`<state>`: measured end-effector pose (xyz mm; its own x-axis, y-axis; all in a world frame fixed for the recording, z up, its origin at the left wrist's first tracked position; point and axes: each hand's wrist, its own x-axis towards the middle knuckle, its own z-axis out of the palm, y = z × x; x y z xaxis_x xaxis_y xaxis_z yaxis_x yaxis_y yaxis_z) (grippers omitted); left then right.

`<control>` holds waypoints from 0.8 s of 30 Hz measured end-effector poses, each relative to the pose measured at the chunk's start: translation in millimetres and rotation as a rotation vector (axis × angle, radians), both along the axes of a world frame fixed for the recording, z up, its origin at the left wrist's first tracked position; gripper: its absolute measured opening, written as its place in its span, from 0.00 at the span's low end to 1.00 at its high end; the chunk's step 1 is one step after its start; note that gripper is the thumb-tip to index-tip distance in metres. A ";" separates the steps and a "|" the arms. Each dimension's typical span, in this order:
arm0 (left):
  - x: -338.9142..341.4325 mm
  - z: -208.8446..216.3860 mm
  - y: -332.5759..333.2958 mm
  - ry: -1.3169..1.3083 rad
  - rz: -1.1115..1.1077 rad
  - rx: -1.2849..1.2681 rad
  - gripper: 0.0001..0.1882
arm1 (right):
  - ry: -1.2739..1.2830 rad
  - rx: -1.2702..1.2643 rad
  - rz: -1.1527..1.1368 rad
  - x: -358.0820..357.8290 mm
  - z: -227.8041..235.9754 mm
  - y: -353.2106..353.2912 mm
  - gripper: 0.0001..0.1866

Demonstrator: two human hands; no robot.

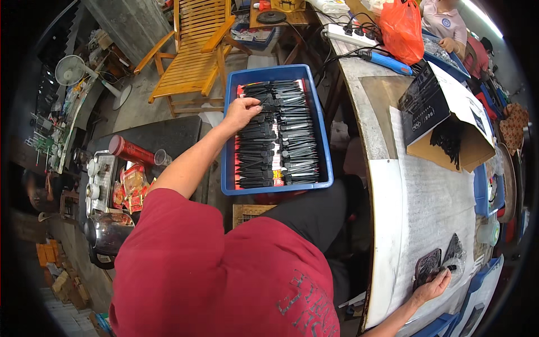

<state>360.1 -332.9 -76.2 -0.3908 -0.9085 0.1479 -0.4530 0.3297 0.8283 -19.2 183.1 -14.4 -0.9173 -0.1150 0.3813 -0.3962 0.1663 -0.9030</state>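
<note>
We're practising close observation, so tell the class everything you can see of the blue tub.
The blue tub is rectangular, apparently plastic, with raised walls and a rim. It sits upright beyond the person's lap, left of the worktable; its support is mostly hidden. Inside, slim black pieces lie in two columns over a red-and-white lining. The left hand reaches in at the upper left; whether the forearm touches the rim is unclear.

Dark red short-sleeved T-shirt [185, 264], dark lettering [307, 303] on front, black trousers [317, 216], bare forearms [193, 156], bare hands [240, 115]
</note>
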 end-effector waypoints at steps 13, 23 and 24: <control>14.5 -22.5 -4.7 -0.079 0.021 -0.029 0.13 | 0.037 0.068 0.001 2.7 1.1 -1.2 0.09; 14.2 -31.1 -9.6 -0.089 0.076 -0.057 0.11 | 0.042 0.070 0.049 1.3 0.1 0.1 0.08; 13.0 -31.0 -11.2 -0.043 0.095 0.000 0.11 | 0.039 0.074 0.044 1.9 0.5 -0.1 0.08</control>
<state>373.1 -344.1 -107.2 -0.3089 -0.9418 0.1325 -0.5172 0.2833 0.8076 -17.3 183.0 -13.9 -0.8953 -0.1846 0.4054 -0.4391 0.2139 -0.8726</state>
